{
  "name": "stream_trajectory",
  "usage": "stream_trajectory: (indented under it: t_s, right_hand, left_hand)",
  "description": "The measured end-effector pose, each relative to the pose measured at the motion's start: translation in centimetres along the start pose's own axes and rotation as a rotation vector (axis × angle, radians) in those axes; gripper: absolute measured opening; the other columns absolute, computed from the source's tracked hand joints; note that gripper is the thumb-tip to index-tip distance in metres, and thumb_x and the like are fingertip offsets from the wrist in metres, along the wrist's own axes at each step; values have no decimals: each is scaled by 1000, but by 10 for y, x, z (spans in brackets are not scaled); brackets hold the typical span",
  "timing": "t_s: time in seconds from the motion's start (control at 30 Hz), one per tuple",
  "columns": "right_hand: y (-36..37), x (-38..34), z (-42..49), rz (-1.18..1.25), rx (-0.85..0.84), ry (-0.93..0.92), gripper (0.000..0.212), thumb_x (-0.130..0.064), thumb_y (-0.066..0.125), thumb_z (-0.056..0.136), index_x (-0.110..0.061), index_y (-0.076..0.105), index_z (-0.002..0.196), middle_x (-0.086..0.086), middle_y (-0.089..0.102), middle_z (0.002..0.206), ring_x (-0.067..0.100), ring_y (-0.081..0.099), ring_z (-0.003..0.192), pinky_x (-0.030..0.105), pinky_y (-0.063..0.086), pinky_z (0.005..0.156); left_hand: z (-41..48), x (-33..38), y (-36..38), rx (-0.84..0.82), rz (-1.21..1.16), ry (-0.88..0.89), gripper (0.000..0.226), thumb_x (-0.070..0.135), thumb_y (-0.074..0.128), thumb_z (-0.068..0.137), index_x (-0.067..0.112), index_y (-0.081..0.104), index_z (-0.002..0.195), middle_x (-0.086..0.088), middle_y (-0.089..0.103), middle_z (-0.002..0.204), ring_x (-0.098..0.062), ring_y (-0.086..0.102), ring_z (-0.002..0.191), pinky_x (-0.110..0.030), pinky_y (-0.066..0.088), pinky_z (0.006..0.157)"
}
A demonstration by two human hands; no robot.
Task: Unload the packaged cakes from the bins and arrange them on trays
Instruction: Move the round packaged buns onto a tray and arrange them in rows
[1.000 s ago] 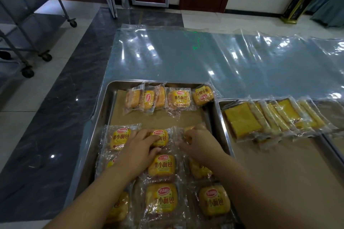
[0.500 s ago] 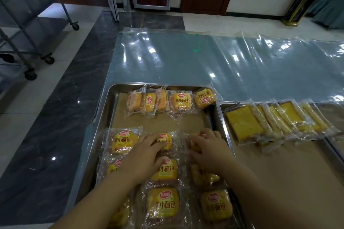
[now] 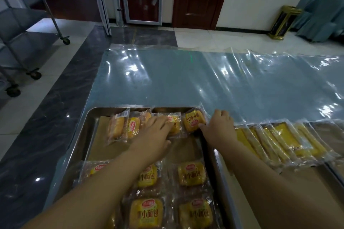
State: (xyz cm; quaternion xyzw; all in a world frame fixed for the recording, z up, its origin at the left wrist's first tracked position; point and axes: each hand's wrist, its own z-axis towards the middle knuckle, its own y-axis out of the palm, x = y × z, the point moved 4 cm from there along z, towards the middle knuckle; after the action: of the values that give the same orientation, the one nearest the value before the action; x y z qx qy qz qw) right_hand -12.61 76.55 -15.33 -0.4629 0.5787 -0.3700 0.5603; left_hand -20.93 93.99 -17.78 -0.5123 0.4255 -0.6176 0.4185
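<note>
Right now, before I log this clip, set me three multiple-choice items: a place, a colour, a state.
1. Where is the right hand?
A) at the far right corner of the left steel tray
B) raised in the air
C) out of view

2. What colour is the paper lining that tray?
A) white
B) brown
C) blue

3. How full is the right steel tray?
A) empty
B) packed throughout
C) one far row only

Key: 1 A, its thumb meets the end yellow cake packet there; 2 B, bare brown paper shows mid-tray; 3 C, flat yellow cakes in clear wrappers lie far, paper bare nearer.
</note>
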Motion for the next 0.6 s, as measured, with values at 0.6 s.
stream_trajectory:
  t_s: [0.6]
  right_hand:
    - [48, -38, 10, 271, -56, -129, 15, -28, 60, 90, -28, 48, 98, -11, 53, 84, 4, 50, 73, 20, 41, 62]
  left_hand:
    - [0, -52, 18, -105, 301, -65, 67, 20, 65, 81, 33, 33, 138, 0, 24, 151, -28, 16, 139, -45, 19, 111]
